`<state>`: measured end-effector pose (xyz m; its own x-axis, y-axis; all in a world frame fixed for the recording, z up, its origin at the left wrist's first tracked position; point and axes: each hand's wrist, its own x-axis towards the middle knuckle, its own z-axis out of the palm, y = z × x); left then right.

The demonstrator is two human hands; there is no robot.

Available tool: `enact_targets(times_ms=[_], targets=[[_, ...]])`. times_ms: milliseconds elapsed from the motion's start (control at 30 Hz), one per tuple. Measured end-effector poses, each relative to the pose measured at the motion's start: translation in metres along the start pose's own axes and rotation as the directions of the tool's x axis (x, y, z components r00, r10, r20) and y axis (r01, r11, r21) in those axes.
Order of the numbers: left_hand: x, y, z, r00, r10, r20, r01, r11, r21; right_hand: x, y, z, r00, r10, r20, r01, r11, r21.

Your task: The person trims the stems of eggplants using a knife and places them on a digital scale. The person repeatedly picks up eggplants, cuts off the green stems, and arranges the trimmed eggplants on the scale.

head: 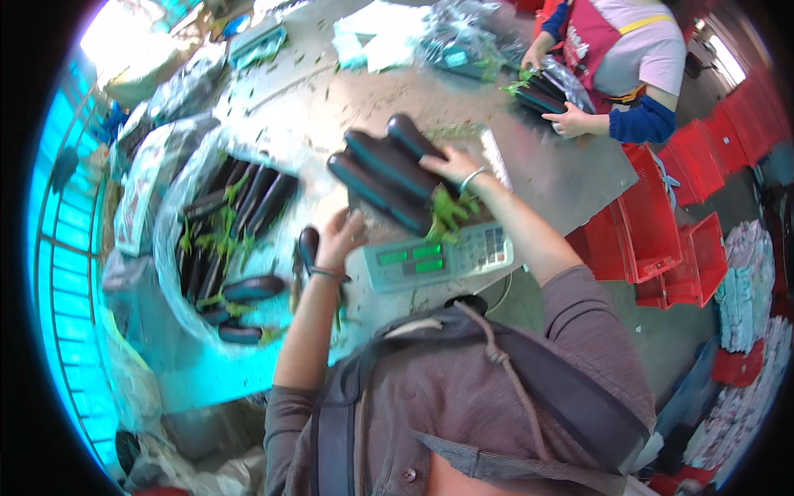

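Several dark purple eggplants with green stems lie side by side on a digital weighing scale, whose display glows green. My right hand grips the rightmost eggplant near its stem end. My left hand is just left of the scale, its fingers loosely bent and slightly blurred, with nothing visible in them. Beside my left wrist is a single eggplant, partly hidden by the hand. Further left, a large clear plastic bag lies spread open around many more eggplants.
Across the metal table, a co-worker holds eggplants by a plastic bag. Clear bags and white sheets lie at the back. Red plastic crates stand on the floor to the right, near stacked bundles.
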<state>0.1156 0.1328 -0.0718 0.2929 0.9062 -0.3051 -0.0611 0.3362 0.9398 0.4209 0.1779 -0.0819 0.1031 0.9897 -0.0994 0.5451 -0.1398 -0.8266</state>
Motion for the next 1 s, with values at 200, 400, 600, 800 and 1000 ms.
enact_targets(times_ms=[200,400,600,800,1000], targets=[[0.031,-0.005,0.061,0.989,-0.102,-0.105,0.080,0.976,-0.202,0.002,-0.011,-0.009,0.942,-0.001,0.335,-0.146,0.900,0.411],[0.040,0.012,0.081,0.989,0.033,-0.145,-0.082,0.935,-0.344,-0.020,-0.025,-0.009,0.805,-0.363,0.469,-0.163,0.625,0.763],[0.072,0.070,0.148,0.989,0.150,-0.017,-0.151,0.987,-0.062,-0.039,0.002,-0.067,0.947,-0.236,0.216,-0.082,0.473,0.877],[0.147,0.048,0.292,0.938,0.226,0.263,-0.234,0.972,0.001,-0.069,0.080,-0.167,0.993,0.044,-0.110,0.081,0.422,0.903],[0.198,-0.051,0.393,0.943,0.097,0.319,-0.145,0.981,0.132,-0.073,0.179,-0.232,0.978,0.163,-0.133,0.008,0.601,0.799]])
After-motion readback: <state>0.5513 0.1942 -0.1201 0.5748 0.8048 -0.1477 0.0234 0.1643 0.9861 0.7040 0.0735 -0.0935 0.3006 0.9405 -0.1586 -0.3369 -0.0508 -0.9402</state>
